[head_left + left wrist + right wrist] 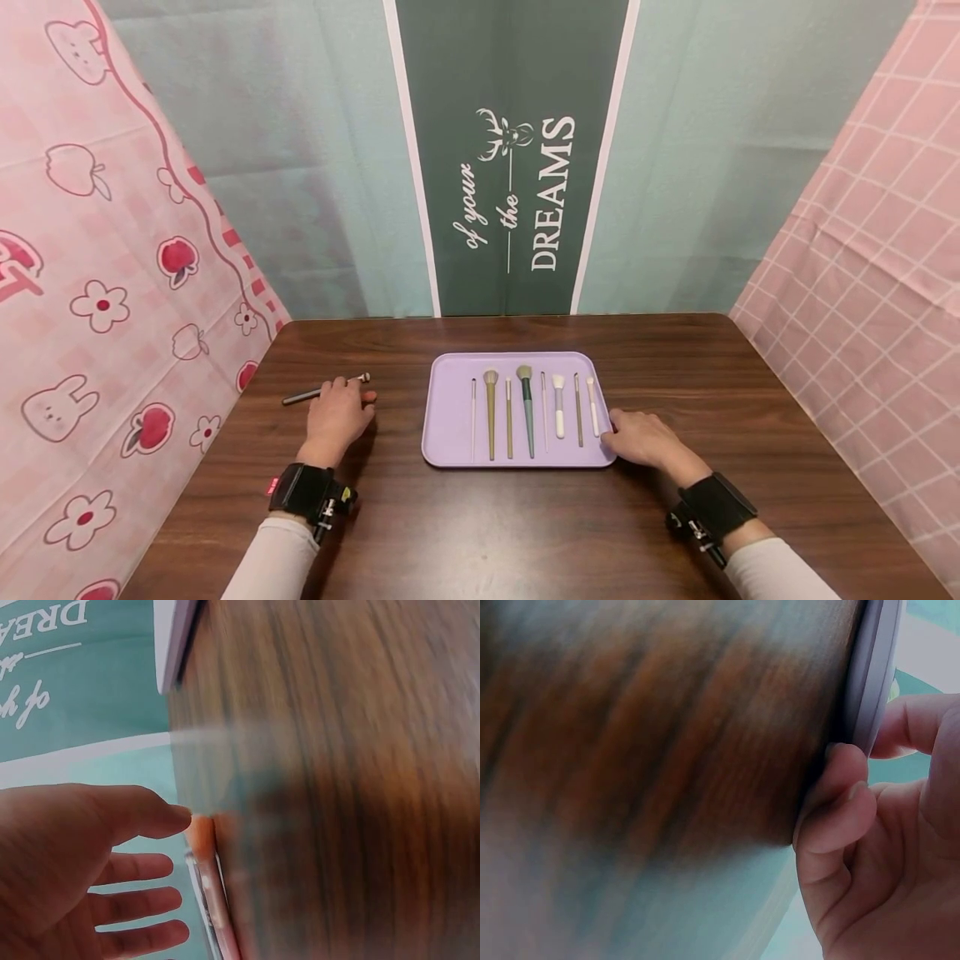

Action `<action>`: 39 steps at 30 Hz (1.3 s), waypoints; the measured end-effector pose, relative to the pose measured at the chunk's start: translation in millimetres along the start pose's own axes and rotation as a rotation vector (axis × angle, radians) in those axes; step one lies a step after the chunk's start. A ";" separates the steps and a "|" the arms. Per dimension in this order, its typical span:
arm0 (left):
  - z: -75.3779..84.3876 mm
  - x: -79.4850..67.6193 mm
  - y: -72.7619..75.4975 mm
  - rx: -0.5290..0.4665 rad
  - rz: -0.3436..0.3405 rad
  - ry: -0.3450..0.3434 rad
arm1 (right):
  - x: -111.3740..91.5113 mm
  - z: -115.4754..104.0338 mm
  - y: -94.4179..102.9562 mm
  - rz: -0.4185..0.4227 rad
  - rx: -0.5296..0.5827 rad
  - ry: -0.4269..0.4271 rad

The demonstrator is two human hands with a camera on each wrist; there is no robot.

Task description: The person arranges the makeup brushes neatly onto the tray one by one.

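Observation:
My left hand (335, 417) hovers over or rests by two makeup brushes at the table's left. One has a dark handle (302, 397); the other has orange bristles (369, 397), its handle hidden under the hand in the head view. In the left wrist view the fingers are extended, and the thumb tip appears close to the orange bristles (201, 838); contact is unclear. At the right edge of a lilac tray (448, 417), my right hand (647, 439) grips the rim (870, 690) between thumb and curled fingers. Several makeup brushes (527, 408) lie side by side on the tray.
The dark wooden table (480, 533) stretches around the tray. A green curtain (510, 292) with white lettering hangs behind it. Patterned pink cloths (97, 350) flank the table on both sides.

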State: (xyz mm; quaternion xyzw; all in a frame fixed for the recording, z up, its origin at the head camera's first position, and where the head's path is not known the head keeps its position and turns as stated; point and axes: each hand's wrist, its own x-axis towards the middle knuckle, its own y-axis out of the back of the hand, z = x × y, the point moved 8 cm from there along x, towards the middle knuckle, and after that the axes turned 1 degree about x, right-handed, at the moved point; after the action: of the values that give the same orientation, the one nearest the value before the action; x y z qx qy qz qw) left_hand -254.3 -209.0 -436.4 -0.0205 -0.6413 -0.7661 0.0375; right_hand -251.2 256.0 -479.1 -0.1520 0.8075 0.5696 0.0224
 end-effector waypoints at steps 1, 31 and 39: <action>-1.8 0.2 0.0 0.000 0.002 -0.001 | -0.1 0.1 0.0 0.000 -0.002 -0.001; -22.5 12.6 -6.6 0.000 -0.054 -0.071 | -1.6 -5.6 3.8 0.026 -0.022 0.023; -23.8 15.5 -9.0 0.004 -0.076 -0.067 | -2.0 -5.4 4.1 0.030 -0.022 0.024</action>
State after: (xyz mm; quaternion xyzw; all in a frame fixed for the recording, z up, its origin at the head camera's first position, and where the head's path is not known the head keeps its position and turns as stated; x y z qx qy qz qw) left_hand -270.1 -231.3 -448.1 -0.0216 -0.6442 -0.7645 -0.0129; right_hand -249.7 252.7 -473.0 -0.1470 0.8036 0.5767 0.0025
